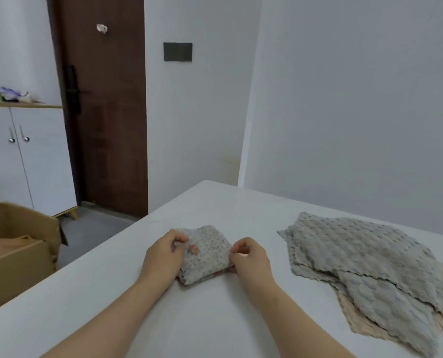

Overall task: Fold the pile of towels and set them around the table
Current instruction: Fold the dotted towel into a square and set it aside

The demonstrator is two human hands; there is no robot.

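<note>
Folded grey towel at table centre; left hand pinches its 9 o'clock edge, right hand pinches 3 o'clock edge (fingers curled). Unfolded towel pile well apart at 3 o'clock.

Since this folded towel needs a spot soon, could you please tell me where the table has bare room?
The table is bare beyond the folded towel, which the left hand and right hand grip, up to the far corner, and in the strip between it and the towel pile. The right side is crowded by that pile.
</note>
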